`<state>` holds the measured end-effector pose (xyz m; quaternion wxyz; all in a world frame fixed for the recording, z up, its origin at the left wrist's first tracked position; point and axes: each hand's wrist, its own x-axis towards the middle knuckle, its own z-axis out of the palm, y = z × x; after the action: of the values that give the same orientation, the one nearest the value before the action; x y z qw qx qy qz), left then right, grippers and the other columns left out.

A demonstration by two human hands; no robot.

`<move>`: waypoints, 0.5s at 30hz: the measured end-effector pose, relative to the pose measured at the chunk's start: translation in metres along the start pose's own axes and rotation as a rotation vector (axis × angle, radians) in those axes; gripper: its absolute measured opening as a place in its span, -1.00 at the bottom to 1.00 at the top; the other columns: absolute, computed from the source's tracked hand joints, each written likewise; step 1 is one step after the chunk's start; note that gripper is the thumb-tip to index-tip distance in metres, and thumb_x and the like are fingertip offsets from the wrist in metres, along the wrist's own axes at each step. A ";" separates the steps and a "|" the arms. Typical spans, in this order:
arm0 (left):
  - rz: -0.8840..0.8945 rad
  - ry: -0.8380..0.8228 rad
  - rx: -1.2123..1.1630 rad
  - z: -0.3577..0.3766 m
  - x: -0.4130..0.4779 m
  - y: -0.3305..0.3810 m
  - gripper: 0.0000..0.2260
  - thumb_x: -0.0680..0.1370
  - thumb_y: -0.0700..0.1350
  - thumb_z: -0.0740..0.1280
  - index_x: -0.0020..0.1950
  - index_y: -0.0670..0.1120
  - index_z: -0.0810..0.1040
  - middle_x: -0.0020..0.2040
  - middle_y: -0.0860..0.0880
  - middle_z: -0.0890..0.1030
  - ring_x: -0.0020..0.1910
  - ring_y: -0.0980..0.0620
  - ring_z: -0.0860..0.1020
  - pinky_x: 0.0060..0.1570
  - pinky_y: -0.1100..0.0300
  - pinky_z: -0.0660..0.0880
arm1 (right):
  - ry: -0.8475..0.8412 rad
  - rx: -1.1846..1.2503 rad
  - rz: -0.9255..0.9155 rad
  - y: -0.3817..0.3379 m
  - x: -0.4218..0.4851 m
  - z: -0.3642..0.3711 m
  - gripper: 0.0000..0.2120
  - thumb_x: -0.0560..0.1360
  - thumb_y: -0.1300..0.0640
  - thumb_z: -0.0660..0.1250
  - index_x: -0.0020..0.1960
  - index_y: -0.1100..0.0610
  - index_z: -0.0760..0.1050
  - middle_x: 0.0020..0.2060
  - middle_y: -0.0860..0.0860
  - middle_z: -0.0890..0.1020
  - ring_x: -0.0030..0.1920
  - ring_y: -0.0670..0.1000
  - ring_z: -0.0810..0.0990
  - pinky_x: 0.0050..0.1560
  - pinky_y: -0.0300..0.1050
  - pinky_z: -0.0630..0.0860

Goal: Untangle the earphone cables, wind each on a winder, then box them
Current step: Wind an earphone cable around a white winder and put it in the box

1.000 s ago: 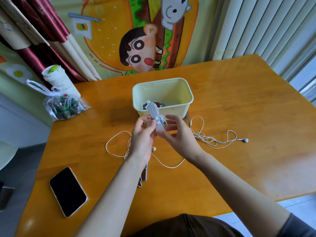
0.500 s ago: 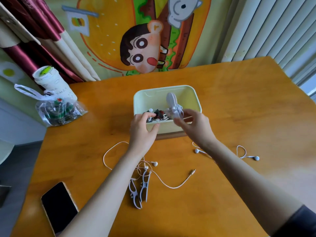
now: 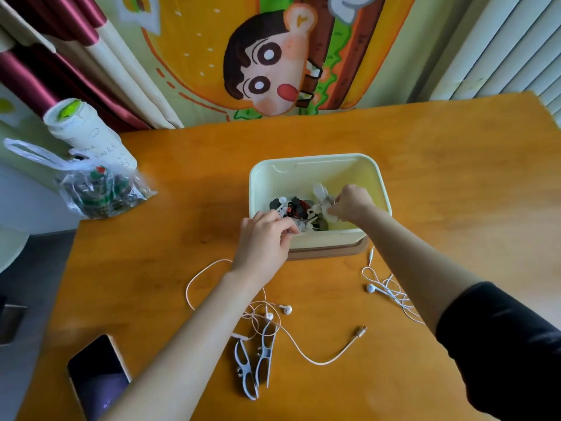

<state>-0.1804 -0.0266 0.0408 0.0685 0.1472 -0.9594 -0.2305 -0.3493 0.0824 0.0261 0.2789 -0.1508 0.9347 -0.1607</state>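
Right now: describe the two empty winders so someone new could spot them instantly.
Find the pale box midway across the orange table. Nearer the person, just past the loose earphones, two white winders lie side by side. Unlike the winder the right hand grips inside the box, these carry no wound cable and nothing holds them.

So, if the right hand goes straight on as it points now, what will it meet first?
The right hand would probably meet the pile of wound cables in the box, winder first; depth is unclear.
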 end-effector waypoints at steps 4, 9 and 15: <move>0.002 0.010 -0.010 0.002 0.001 -0.003 -0.87 0.54 -0.17 0.36 0.02 0.02 0.65 -0.06 0.02 0.59 0.01 0.00 0.49 -0.02 0.12 0.27 | -0.024 -0.032 0.054 0.000 0.016 0.006 -0.72 0.48 0.36 0.24 -0.37 0.21 0.31 -0.41 0.05 0.42 -0.45 -0.06 0.37 -0.72 -0.37 0.24; 0.003 0.017 -0.015 0.004 0.002 -0.006 -0.87 0.54 -0.17 0.36 0.01 0.01 0.64 -0.05 0.02 0.59 0.01 -0.01 0.49 -0.01 0.10 0.28 | -0.055 -0.074 0.069 -0.001 0.020 0.007 -0.70 0.47 0.43 0.19 -0.38 0.20 0.27 -0.43 0.05 0.34 -0.45 -0.05 0.31 -0.78 -0.41 0.15; 0.017 0.016 0.017 0.002 0.001 -0.004 -0.86 0.56 -0.17 0.32 0.05 0.00 0.63 0.00 0.00 0.59 0.04 -0.04 0.49 0.02 0.07 0.29 | -0.024 -0.087 0.020 0.005 0.016 0.005 -0.71 0.51 0.35 0.15 -0.38 0.20 0.25 -0.41 0.06 0.34 -0.43 0.00 0.32 -0.51 -0.23 0.24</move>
<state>-0.1808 -0.0291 0.0372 0.0770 0.1414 -0.9620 -0.2207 -0.3604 0.0797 0.0122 0.2847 -0.1553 0.9389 -0.1154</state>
